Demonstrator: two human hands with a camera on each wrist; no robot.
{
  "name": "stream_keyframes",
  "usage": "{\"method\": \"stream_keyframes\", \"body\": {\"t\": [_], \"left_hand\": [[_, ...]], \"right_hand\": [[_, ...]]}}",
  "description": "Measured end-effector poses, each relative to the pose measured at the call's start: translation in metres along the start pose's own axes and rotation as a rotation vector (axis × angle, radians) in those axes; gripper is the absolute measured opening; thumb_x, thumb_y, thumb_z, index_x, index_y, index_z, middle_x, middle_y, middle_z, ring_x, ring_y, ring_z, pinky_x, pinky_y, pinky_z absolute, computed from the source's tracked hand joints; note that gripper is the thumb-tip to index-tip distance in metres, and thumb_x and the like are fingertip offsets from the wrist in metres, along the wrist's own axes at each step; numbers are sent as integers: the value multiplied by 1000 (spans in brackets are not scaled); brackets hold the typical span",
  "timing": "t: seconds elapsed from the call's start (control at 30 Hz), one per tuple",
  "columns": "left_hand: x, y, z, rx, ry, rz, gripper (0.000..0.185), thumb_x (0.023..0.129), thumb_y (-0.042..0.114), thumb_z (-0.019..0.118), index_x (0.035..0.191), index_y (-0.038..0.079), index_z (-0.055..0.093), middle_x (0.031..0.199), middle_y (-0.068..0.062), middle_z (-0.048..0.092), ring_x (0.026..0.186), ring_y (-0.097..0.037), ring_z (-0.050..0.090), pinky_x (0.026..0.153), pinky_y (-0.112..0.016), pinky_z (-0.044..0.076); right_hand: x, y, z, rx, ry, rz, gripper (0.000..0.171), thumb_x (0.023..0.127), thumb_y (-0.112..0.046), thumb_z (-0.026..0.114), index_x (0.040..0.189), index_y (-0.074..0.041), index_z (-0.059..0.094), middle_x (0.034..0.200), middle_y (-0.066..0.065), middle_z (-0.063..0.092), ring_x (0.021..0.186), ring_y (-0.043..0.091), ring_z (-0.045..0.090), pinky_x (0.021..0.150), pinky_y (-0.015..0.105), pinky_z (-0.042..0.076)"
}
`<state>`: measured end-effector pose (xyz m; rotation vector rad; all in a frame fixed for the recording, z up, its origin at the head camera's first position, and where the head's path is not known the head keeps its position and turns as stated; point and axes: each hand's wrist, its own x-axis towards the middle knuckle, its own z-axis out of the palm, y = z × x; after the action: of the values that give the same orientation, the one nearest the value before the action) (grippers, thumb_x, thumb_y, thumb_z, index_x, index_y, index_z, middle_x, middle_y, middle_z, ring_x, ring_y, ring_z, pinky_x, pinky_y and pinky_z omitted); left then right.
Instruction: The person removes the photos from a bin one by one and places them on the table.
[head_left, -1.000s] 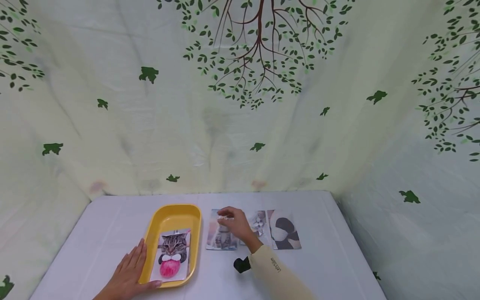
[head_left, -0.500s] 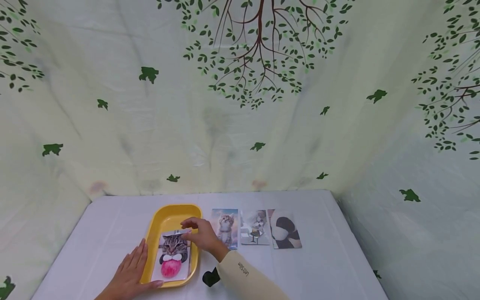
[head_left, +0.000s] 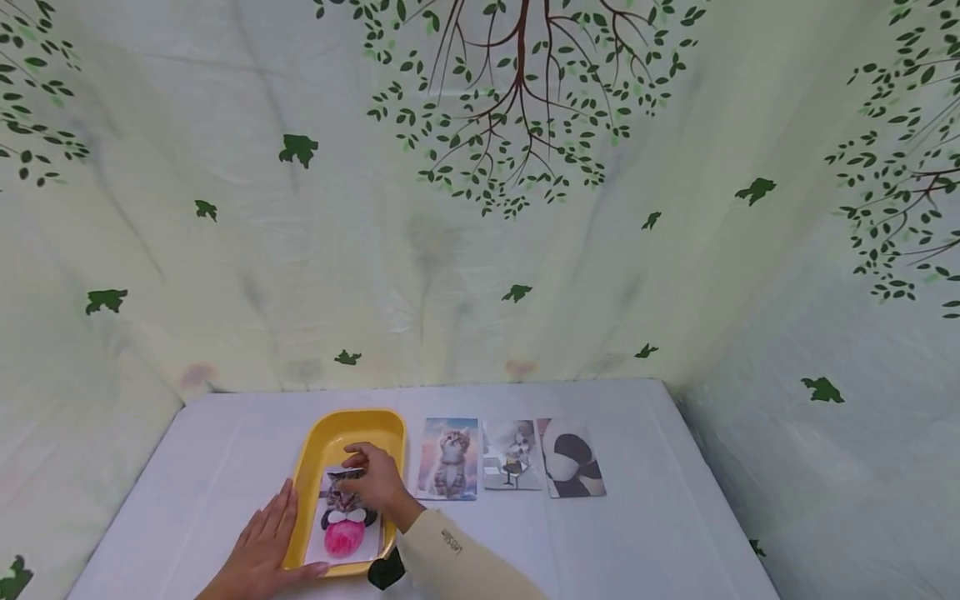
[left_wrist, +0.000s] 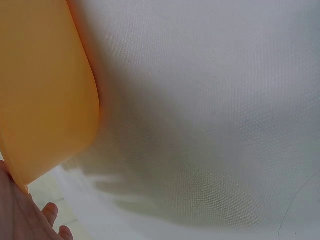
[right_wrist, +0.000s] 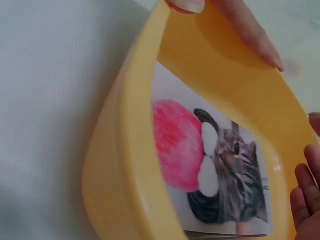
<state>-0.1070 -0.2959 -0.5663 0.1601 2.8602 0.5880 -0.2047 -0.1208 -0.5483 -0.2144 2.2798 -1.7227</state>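
A yellow tray (head_left: 352, 422) holds a small stack of picture cards. The top cat card (head_left: 345, 540) shows a tabby face and a pink ball. My left hand (head_left: 258, 542) lies along the tray's left side with straight fingers, its thumb over the near rim. Over the far part of the cat card hovers my right hand (head_left: 381, 487), fingers bent and thumb apart from them. In the right wrist view its fingertips (right_wrist: 310, 187) show at the right edge, with nothing visible between them; the card lies flat below.
Right of the tray, three cards lie in a row on the white table (head_left: 645, 533): a kitten card (head_left: 450, 458), a greyish card (head_left: 512, 454) and a black-and-white card (head_left: 572, 458). A leaf-patterned sheet (head_left: 450, 275) hangs behind. A black device (head_left: 387, 570) sits at the right wrist.
My right hand has moved left from above the kitten card to above the cat card in the tray. The left hand and all the visible cards have stayed in place.
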Motion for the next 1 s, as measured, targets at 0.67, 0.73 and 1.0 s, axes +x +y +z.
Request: {"method": "stream_keyframes", "body": {"t": [0.67, 0.73, 1.0], "left_hand": [[-3, -1, 0, -43, 54, 43, 123, 73, 64, 68, 151, -7, 4, 160, -18, -1, 138, -47, 14, 112, -62, 0], [-4, -1, 0, -37, 66, 51, 122, 73, 63, 68, 151, -7, 5, 160, -18, 0, 138, -47, 15, 111, -64, 3], [-5, -1, -2, -13, 54, 39, 122, 73, 63, 68, 150, -8, 6, 159, -20, 4, 138, -48, 16, 109, -66, 8]], "right_hand": [[10, 12, 18, -210, 115, 101, 31, 79, -16, 79, 108, -14, 67, 88, -8, 62, 84, 11, 56, 90, 36, 39], [10, 13, 20, -249, 118, 108, 30, 79, -18, 79, 107, -14, 68, 89, -8, 63, 86, 11, 55, 91, 38, 34], [8, 14, 23, -343, 95, 105, 33, 80, -24, 78, 110, -17, 67, 100, -8, 65, 95, 13, 54, 92, 36, 32]]}}
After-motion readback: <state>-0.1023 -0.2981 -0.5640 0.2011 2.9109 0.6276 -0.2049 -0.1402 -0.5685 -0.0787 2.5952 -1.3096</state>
